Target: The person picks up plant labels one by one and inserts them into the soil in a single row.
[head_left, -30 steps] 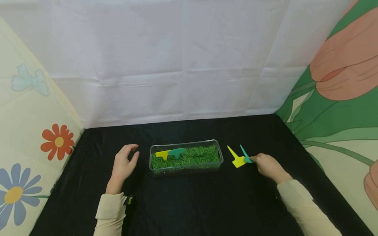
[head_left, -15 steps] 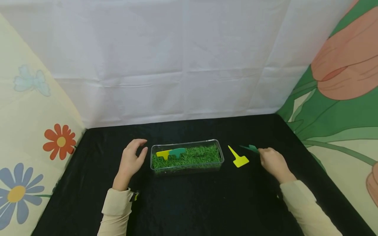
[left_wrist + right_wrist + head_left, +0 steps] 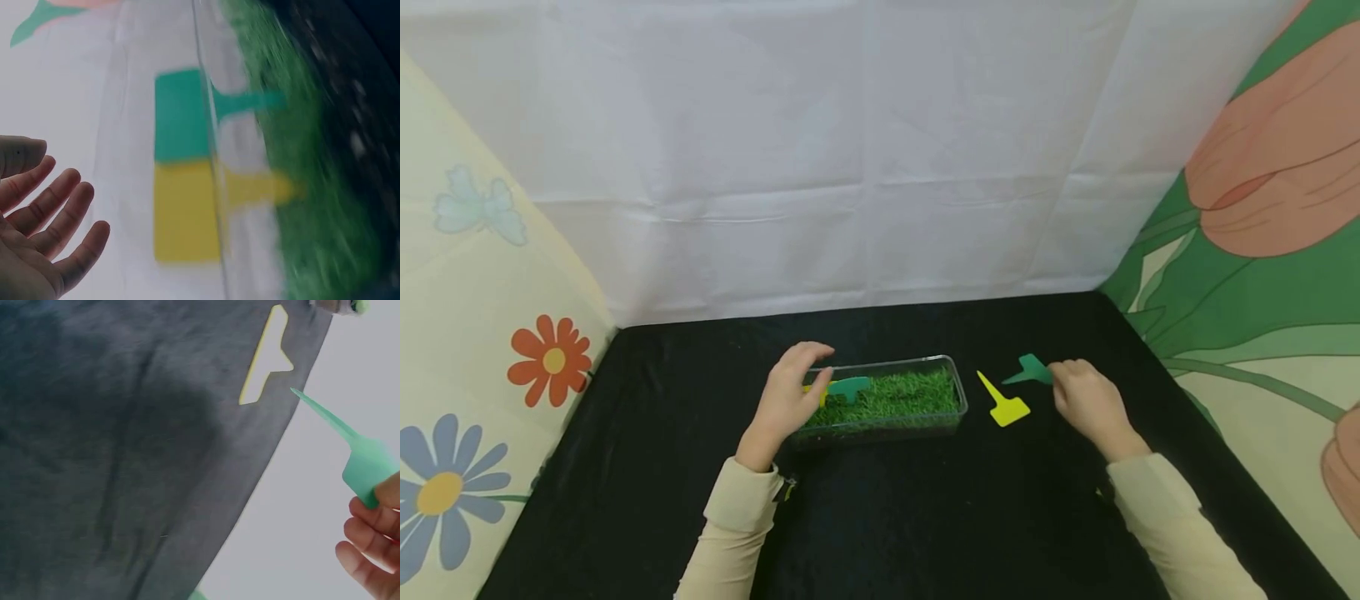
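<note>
Between thumb and fingers my right hand (image 3: 1092, 406) pinches a green plant label (image 3: 1028, 369) by its broad head, its pointed stem facing left. A yellow plant label (image 3: 1009, 410) lies on the black cloth just left of that hand. My left hand (image 3: 786, 400), fingers loosely bent and holding nothing, is over the left end of a clear tub (image 3: 962, 400) of green grass (image 3: 910, 393). In the left wrist view, a teal label (image 3: 180, 115) and a yellow label (image 3: 187, 212) stand side by side with their stems in the grass. My left hand partly covers the yellow one in the head view.
Black cloth (image 3: 895, 517) covers the table. A white sheet (image 3: 865, 167) hangs behind it. Printed flower panels rise at the left (image 3: 467, 400) and the right (image 3: 1285, 250).
My right hand has lifted the green label off the cloth beside the yellow one and turned it. My left hand has moved right, from beside the tub to over its left end.
</note>
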A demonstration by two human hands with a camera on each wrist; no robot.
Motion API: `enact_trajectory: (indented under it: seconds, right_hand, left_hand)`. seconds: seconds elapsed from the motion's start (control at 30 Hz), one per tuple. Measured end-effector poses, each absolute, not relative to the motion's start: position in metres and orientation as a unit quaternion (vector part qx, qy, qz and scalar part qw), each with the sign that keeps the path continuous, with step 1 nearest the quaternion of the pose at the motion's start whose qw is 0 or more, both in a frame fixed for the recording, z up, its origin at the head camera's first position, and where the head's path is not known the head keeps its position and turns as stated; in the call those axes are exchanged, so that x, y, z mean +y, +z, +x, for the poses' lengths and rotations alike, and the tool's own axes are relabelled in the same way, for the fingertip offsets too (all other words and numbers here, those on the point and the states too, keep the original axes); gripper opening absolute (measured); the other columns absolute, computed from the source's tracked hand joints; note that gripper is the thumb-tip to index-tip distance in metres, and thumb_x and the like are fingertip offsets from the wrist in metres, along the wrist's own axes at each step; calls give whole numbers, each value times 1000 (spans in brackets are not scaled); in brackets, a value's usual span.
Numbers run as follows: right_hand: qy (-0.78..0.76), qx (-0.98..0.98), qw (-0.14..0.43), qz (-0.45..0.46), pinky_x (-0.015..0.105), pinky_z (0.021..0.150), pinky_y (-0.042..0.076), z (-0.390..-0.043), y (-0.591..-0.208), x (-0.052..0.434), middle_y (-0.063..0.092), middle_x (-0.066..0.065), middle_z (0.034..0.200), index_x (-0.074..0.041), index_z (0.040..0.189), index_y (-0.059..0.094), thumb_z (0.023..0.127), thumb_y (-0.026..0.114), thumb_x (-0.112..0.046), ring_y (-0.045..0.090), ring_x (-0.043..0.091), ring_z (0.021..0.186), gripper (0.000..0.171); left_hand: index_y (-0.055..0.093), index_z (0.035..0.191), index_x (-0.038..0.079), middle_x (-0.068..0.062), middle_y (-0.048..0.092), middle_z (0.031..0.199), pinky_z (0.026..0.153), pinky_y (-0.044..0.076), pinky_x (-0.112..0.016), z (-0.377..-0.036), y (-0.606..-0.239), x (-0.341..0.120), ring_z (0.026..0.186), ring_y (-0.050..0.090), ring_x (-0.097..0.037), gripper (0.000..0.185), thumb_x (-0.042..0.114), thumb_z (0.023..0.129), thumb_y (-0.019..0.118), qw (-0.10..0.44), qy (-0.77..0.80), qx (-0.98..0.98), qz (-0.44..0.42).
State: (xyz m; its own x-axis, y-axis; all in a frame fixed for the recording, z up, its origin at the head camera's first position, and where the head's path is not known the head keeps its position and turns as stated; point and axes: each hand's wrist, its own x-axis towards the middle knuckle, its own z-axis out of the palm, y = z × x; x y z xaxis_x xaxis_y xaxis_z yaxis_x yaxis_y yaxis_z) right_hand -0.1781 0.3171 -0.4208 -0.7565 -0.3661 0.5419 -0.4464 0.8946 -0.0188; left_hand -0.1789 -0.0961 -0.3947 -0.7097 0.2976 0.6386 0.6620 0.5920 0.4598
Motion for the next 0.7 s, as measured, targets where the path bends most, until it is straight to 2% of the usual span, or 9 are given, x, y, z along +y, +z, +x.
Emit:
enact_trajectory:
  seconds: [0.2, 0.43, 0.7]
  right_hand:
    - [63, -918, 306, 243, 34, 49, 44, -175, -407, 304, 55, 11, 68, 7, 84, 63, 74, 56, 10, 49, 24, 58, 12]
    - [48, -897, 339, 280, 32, 50, 44, -174, -394, 289, 58, 13, 71, 6, 83, 64, 71, 59, 10, 50, 24, 59, 14]
    - [48, -876, 363, 315, 33, 53, 45, -173, -381, 276, 60, 14, 76, 7, 86, 64, 70, 57, 9, 52, 26, 64, 17]
  left_hand:
    - [60, 108, 1, -11, 59, 105, 78, 47, -35, -184, -391, -63, 96, 56, -23, 23, 1, 84, 62, 250, -368, -829, -340]
    - [59, 110, 1, -10, 59, 107, 85, 46, -32, -191, -391, -25, 101, 55, -22, 23, 3, 87, 59, 201, -390, -817, -376]
    - [58, 113, 2, -9, 58, 110, 85, 45, -29, -198, -390, 3, 102, 54, -21, 24, 4, 89, 56, 161, -395, -814, -395]
